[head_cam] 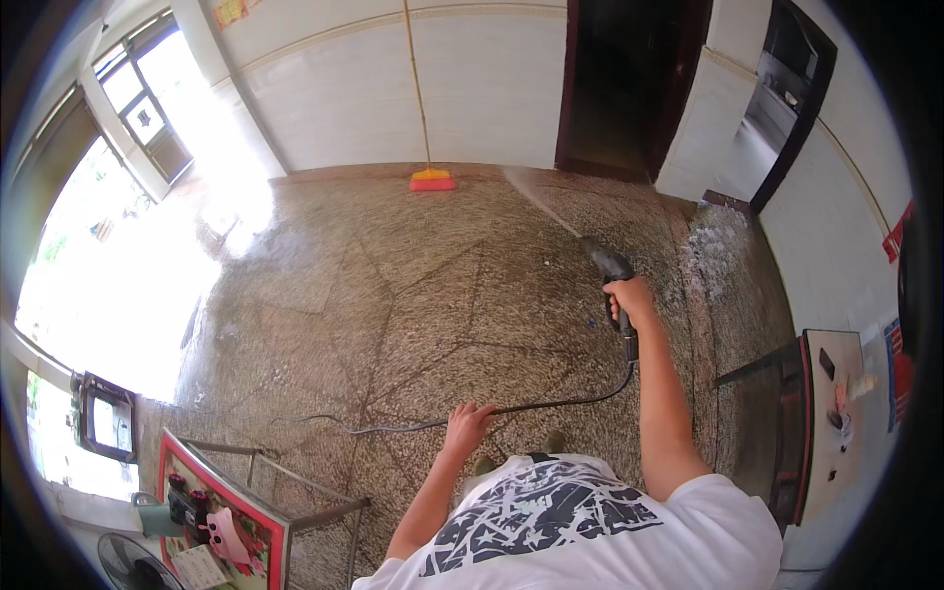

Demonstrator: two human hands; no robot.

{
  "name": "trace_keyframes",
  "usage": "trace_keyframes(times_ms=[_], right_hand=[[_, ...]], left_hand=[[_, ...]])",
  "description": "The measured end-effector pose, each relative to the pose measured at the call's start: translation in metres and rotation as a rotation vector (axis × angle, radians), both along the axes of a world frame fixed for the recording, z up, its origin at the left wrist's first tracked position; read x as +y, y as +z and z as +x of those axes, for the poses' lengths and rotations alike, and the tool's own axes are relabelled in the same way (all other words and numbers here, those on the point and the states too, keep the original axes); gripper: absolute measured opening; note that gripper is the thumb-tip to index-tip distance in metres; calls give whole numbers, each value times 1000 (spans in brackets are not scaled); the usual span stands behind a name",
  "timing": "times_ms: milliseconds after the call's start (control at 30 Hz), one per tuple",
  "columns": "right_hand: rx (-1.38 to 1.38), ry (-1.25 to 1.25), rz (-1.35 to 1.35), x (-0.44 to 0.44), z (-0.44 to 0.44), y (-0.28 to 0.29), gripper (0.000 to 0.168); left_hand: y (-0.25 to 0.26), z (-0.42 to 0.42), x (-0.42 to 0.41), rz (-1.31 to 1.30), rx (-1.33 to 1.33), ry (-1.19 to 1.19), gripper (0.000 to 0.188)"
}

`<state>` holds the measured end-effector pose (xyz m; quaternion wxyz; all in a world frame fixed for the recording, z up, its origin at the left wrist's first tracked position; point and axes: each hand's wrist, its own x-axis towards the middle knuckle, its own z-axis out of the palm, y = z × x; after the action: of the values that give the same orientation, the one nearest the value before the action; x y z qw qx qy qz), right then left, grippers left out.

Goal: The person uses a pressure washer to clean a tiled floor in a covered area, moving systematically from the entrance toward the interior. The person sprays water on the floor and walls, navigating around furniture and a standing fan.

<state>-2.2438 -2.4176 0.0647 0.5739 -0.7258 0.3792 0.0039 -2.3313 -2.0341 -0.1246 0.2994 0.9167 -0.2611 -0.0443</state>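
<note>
My right hand (628, 296) is closed around the grip of a black pressure-washer spray gun (608, 259). A thin jet of water (542, 205) leaves its nozzle towards the foot of the far wall, near the dark doorway. From the gun's lower end a black hose (553, 404) curves down and left across my front. My left hand (469, 426) is on this hose, its fingers closed over it. Beneath lies a wet, patterned stone-chip floor (428, 310), with white foam (715, 247) at the right.
A broom (432, 179) with a long handle leans on the far wall. At lower left stands a red-edged table (276, 535) holding several items, beside a fan (133, 564). A cabinet (815, 442) with small things on top is at the right. Bright openings line the left.
</note>
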Motion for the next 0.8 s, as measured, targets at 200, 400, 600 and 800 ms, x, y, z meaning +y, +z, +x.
trace_keyframes(times_ms=[200,400,600,800], right_hand=[[120,111,48,2,3,-5,26],[206,144,73,-15,-15,-38,24],[268,162,78,-21,-43,-50,28],[344,264,0,-35,-79,-87,34]], left_hand=[[-15,-10,7,20,100,-81,26],[-12,-15,-1,36,152,-125,27],[4,-16,-6,-52,323,-188,25],[-10,-21,-1,63,384,-290,33]])
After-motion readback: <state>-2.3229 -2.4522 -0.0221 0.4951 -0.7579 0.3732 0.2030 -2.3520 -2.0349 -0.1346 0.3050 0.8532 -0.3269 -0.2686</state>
